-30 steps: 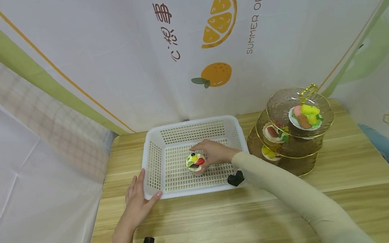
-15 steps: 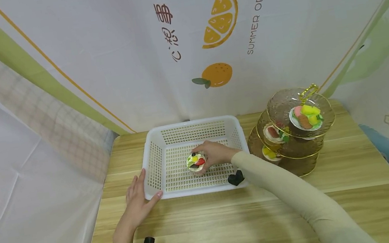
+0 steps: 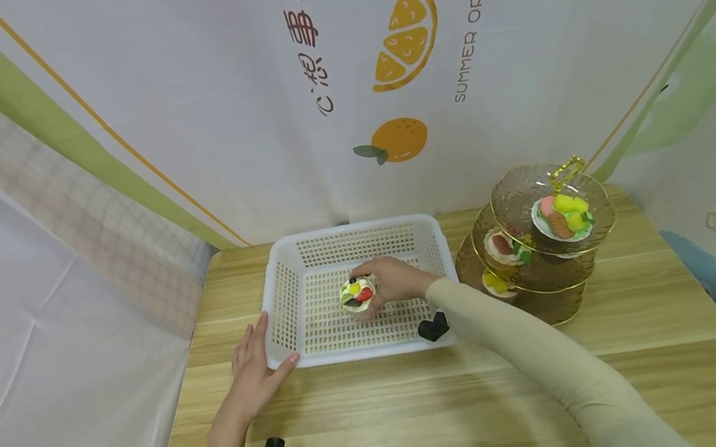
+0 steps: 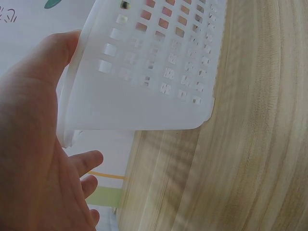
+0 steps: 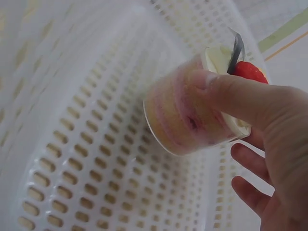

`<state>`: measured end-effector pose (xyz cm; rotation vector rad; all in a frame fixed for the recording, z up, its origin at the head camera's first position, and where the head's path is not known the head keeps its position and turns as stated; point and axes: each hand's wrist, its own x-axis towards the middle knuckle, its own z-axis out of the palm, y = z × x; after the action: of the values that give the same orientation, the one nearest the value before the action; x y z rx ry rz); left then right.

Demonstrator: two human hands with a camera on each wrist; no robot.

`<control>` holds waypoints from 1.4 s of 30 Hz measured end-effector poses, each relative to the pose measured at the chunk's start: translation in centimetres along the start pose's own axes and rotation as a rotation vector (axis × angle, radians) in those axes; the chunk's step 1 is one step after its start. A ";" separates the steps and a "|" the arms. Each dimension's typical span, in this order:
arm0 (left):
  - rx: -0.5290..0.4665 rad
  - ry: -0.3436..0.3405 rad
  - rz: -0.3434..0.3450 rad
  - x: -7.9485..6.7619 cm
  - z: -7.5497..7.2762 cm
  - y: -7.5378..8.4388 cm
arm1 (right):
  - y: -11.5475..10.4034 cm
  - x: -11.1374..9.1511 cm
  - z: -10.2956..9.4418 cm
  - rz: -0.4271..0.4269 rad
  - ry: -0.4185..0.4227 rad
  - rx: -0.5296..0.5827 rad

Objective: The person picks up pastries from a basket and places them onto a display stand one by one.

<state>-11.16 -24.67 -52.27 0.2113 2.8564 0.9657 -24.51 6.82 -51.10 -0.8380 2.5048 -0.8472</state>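
My right hand [image 3: 396, 279] holds a clear cup of layered fruit cake [image 5: 185, 108] between thumb and fingers, inside the white plastic basket [image 3: 365, 351]. Cream, a red strawberry piece and yellow and dark fruit top the cake. In the right wrist view the cup tilts, close over the slotted basket floor. My left hand [image 3: 253, 372] grips the basket's near left corner. Its thumb [image 4: 61, 45] lies on the rim in the left wrist view, while its other fingers go round the left side.
Right of the basket stands a tiered stand [image 3: 547, 277] of clear gold-rimmed plates, bearing several fruit-topped cakes. A printed curtain [image 3: 297, 178] hangs right behind the wooden table [image 3: 386, 426].
The cake cup has risen and tilted slightly in my right hand. My left hand and the basket keep their places.
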 end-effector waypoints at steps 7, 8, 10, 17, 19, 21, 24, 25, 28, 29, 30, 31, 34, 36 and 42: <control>-0.004 -0.005 -0.007 -0.1 -0.1 0.1 | -1.9 -0.6 -1.6 -0.017 0.103 0.018; -0.005 -0.006 -0.008 -0.1 -0.1 0.1 | -2.1 -0.8 -1.8 -0.020 0.117 0.018; -0.007 -0.008 -0.010 -0.1 -0.1 0.2 | -2.6 -1.3 -2.1 -0.024 0.139 0.023; -0.017 -0.011 -0.007 -0.1 -0.1 0.1 | -3.2 -4.4 -2.2 -0.005 0.215 0.038; -0.016 -0.011 -0.006 -0.1 -0.1 0.1 | -3.2 -5.5 -2.4 -0.003 0.243 0.039; -0.017 -0.014 -0.007 0.0 -0.2 0.1 | -3.2 -6.8 -2.5 -0.003 0.271 0.037; -0.019 -0.014 -0.005 0.0 -0.1 0.2 | -3.1 -8.9 -2.8 0.013 0.317 0.058; -0.019 -0.013 -0.004 0.0 -0.1 0.2 | -3.0 -9.6 -2.8 0.017 0.336 0.059; -0.019 -0.008 -0.005 -0.1 -0.1 0.2 | -2.7 -11.5 -2.7 0.025 0.405 0.051; -0.018 -0.006 -0.005 -0.1 -0.1 0.2 | -2.5 -12.2 -2.7 0.031 0.425 0.051; -0.016 -0.005 -0.005 -0.1 -0.1 0.2 | -2.4 -12.9 -2.7 0.032 0.442 0.050; -0.014 -0.004 -0.005 -0.1 -0.1 0.2 | -2.2 -13.5 -2.7 0.028 0.458 0.053; -0.011 -0.004 -0.004 -0.1 -0.1 0.3 | -1.7 -15.7 -2.6 0.037 0.488 0.052; -0.011 -0.005 -0.005 -0.1 -0.1 0.3 | -1.5 -17.2 -2.6 0.048 0.505 0.046; -0.007 -0.007 -0.007 0.0 -0.1 0.3 | -1.0 -21.2 -2.2 0.078 0.585 0.029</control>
<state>-11.13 -24.51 -52.00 0.2035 2.8453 0.9716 -9.18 20.62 -45.71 -0.5268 2.9819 -1.2408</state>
